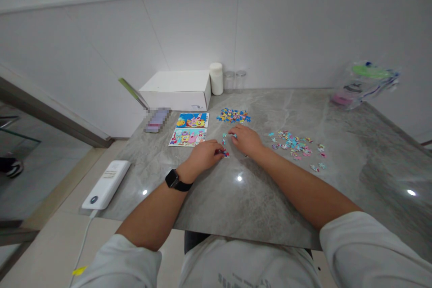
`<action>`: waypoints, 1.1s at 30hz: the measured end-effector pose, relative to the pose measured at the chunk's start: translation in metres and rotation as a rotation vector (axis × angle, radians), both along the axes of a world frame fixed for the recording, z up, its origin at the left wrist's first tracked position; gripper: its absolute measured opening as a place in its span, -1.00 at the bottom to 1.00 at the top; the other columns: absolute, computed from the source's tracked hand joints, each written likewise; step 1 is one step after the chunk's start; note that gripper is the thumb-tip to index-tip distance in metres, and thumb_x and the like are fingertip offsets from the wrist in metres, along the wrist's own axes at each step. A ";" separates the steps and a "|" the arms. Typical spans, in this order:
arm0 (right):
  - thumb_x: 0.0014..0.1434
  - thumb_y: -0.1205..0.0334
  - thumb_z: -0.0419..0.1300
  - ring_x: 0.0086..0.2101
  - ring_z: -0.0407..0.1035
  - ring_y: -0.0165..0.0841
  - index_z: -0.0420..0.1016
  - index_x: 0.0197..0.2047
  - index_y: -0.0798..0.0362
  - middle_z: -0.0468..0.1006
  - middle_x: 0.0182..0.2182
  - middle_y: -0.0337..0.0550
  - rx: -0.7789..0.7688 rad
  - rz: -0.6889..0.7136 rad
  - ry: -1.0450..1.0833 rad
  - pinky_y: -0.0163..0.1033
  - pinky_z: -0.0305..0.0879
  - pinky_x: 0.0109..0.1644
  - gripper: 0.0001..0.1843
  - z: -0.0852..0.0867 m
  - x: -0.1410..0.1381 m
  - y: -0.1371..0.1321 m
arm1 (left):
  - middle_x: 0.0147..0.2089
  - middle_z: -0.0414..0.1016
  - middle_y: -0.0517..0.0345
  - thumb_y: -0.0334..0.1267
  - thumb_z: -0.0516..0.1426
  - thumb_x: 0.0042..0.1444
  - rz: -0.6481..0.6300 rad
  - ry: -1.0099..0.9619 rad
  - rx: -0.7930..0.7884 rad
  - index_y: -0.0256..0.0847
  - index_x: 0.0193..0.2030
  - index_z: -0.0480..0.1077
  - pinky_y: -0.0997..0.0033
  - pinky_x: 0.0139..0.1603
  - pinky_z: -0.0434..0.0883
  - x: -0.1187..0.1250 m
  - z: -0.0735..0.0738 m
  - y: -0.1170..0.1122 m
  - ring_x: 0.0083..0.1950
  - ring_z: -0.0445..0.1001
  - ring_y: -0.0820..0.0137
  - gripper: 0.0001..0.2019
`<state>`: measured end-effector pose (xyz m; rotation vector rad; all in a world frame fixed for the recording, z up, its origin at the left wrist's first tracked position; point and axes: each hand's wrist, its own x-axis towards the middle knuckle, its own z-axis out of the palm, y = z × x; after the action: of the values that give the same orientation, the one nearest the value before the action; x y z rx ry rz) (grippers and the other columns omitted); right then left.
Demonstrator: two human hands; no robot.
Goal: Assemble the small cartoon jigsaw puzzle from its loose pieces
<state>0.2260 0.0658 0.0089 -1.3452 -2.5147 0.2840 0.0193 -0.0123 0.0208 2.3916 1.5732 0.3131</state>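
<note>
Fingers bent, my left hand (pixel 205 155) rests on the table with its fingertips and thumb closed at the edge of a few small jigsaw puzzle pieces (pixel 226 154). My right hand (pixel 246 138) is just beyond, its fingers pinched around a light blue jigsaw puzzle piece (pixel 235 135), which they partly hide. Between the hands lie a few more small pieces (pixel 223 136). Left of them are two cartoon picture cards (pixel 189 137), one above the other. Behind is a heap of mostly blue and yellow pieces (pixel 233 115); a looser, paler heap (pixel 293 142) spreads to the right.
A white box (pixel 177 85), a white bottle (pixel 216 78) and two clear glasses (pixel 235 82) stand along the wall. A blurred phone-like item (pixel 157 120) lies at left, near a white power bank (pixel 106 184) with a cable. A plastic bag (pixel 362 85) sits at the back right.
</note>
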 end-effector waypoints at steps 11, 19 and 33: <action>0.41 0.32 0.15 0.11 0.42 -0.11 0.64 0.11 0.06 0.62 0.10 0.04 0.100 0.095 -0.091 -0.07 0.26 0.26 -0.69 -0.006 -0.002 0.002 | 0.00 0.60 0.05 -0.20 0.15 0.42 0.095 -0.068 0.129 -0.10 0.05 0.63 0.32 0.07 0.48 -0.004 -0.012 0.009 0.01 0.59 0.28 -0.77; 0.42 0.31 0.09 0.20 0.31 -0.03 0.61 0.19 0.01 0.56 0.21 0.05 0.127 0.053 -0.136 0.02 0.20 0.21 -0.62 -0.005 -0.010 0.002 | -0.03 0.57 0.04 -0.12 0.25 0.35 0.236 -0.031 0.158 -0.12 0.02 0.63 0.31 0.00 0.47 0.004 -0.022 0.024 0.01 0.56 0.25 -0.78; 0.39 0.35 0.06 0.19 0.30 -0.05 0.64 0.21 -0.04 0.57 0.22 -0.01 0.061 0.095 -0.145 0.03 0.14 0.21 -0.54 -0.005 -0.008 0.001 | -0.10 0.57 0.08 -0.22 0.28 0.28 0.223 -0.113 0.149 -0.15 -0.06 0.61 0.35 -0.08 0.45 0.005 -0.031 0.038 -0.08 0.56 0.30 -0.86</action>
<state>0.2176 0.0671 0.0034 -1.2680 -2.6880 0.1318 0.0246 0.0258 -0.0107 2.2587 1.8239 0.6182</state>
